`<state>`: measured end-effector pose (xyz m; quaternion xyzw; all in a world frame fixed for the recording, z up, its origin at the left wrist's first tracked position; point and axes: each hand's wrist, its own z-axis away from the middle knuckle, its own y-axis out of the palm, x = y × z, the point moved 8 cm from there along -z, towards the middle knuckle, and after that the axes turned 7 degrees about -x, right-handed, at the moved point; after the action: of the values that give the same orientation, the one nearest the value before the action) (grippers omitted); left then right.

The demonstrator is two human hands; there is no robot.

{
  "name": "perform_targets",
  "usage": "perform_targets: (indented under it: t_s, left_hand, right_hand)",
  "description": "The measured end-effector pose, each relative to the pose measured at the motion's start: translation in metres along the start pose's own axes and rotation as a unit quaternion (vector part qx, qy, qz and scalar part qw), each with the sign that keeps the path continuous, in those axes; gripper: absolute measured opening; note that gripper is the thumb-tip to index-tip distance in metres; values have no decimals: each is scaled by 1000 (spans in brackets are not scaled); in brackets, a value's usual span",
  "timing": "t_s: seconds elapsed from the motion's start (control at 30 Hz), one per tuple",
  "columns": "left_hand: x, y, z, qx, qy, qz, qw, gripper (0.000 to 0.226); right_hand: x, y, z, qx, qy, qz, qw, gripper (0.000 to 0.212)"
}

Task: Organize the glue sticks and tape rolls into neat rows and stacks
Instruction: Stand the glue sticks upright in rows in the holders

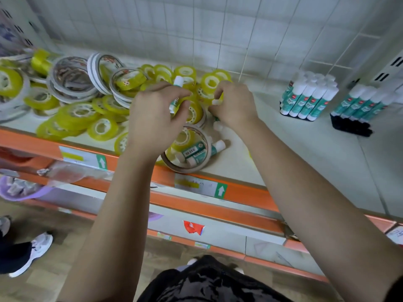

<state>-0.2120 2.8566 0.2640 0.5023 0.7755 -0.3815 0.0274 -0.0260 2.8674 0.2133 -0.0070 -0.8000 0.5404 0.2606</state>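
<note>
My left hand (152, 115) grips a green-and-white glue stick (177, 83) above a jumble of yellow tape rolls (102, 127) on the white shelf (283, 153). My right hand (234, 103) pinches another glue stick, whose white cap (215, 102) shows at my fingertips. Loose glue sticks (197, 152) lie inside a white-rimmed tape roll (192, 168) near the shelf's front edge. At the right, two neat groups of glue sticks (309, 99) (362, 103) stand upright in rows.
Larger white tape rolls (72, 79) lie piled at the back left. An orange rail (218, 188) with price labels runs along the shelf front. A tiled wall (196, 29) closes the back. Another person's shoe (37, 247) is on the floor at lower left.
</note>
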Motion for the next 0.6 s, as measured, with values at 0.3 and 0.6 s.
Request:
perform_targets:
  t_s: [0.3,0.6]
  left_hand:
    - [20,11,-18,27,-8,-17,999,27]
    - [47,46,-68,113,-51,-131,984,28]
  right_hand:
    - [-21,-12,18,-6,65,-154,986,37]
    - [-37,-28,27,-15,129,-248,960,9]
